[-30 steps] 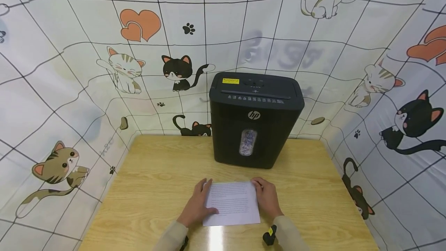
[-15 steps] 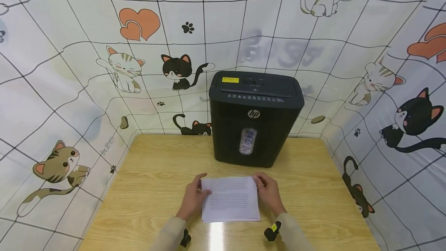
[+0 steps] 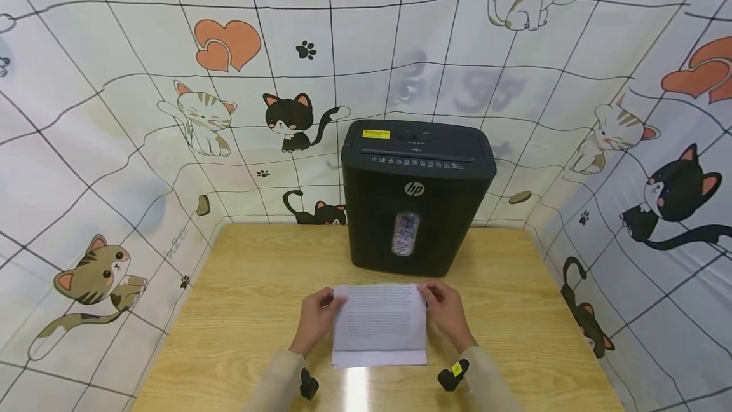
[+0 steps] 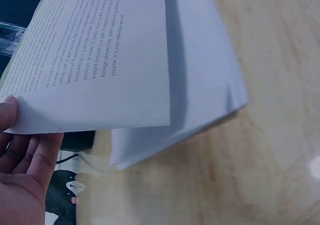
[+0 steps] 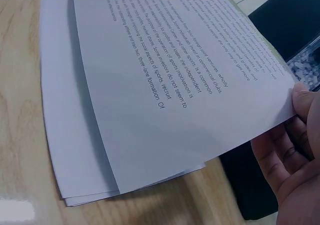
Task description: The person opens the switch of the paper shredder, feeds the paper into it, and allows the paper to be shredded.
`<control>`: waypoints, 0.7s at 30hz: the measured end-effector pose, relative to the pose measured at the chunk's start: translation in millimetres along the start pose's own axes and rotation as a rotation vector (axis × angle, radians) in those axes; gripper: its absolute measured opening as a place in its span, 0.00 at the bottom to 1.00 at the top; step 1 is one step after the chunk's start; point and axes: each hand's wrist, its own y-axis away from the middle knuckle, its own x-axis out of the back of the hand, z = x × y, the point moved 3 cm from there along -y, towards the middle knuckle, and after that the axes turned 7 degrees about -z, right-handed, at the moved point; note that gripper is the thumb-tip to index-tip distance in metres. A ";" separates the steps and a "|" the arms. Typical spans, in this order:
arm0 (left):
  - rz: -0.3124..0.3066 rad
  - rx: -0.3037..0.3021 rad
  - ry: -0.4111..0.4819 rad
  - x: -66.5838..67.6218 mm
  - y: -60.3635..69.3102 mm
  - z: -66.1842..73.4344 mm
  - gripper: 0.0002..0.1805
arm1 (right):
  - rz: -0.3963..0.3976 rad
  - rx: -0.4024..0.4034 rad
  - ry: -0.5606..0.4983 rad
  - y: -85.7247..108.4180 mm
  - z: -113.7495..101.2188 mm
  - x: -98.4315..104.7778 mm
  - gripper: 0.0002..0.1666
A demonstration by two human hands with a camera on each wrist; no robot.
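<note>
A printed sheet of paper [image 3: 379,320] is raised over a stack of paper [image 3: 380,358] on the table, whose near edge shows below it. At the sheet's far left corner my left hand [image 3: 314,322] pinches it between thumb and fingers. My right hand [image 3: 449,316] pinches the far right corner. Both wrist views show a gap between the lifted sheet [image 4: 115,85] and the stack [image 5: 65,115]. Just beyond the paper stands a black paper shredder [image 3: 366,227] with an hp logo; paper shreds show through its window.
The wooden table [image 3: 257,285] extends to both sides of the paper. Behind and beside it hang white sheets of fabric [image 3: 377,37] printed with cats. A black wrist camera [image 3: 309,384] sits by the left sleeve, another wrist camera [image 3: 450,376] by the right.
Both hands have shifted slightly away from me. My left hand has gone from lying along the paper's left side to pinching its corner. The top sheet has risen off the stack.
</note>
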 end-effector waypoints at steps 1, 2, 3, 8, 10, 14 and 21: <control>-0.003 -0.004 -0.001 0.7 -1.2 2.7 0.05 | 0.004 0.009 0.002 -0.7 -1.9 1.9 0.05; -0.004 -0.011 -0.001 1.4 -2.4 5.2 0.06 | 0.006 0.015 0.008 -1.3 -4.0 3.8 0.05; -0.005 -0.014 0.001 2.3 -3.8 7.8 0.06 | 0.007 0.018 0.012 -2.1 -6.0 5.7 0.05; -0.004 -0.030 0.012 7.0 -10.2 18.3 0.07 | 0.002 0.006 0.022 -6.3 -14.7 14.3 0.04; -0.006 -0.026 0.007 8.8 -12.9 21.8 0.06 | -0.001 0.000 0.022 -7.8 -18.3 17.1 0.05; -0.013 -0.018 -0.020 12.5 -18.8 31.2 0.05 | 0.002 0.005 0.023 -10.5 -27.6 23.9 0.05; -0.011 -0.051 -0.012 19.6 -33.5 53.0 0.05 | 0.016 0.033 0.025 -18.5 -50.9 39.9 0.07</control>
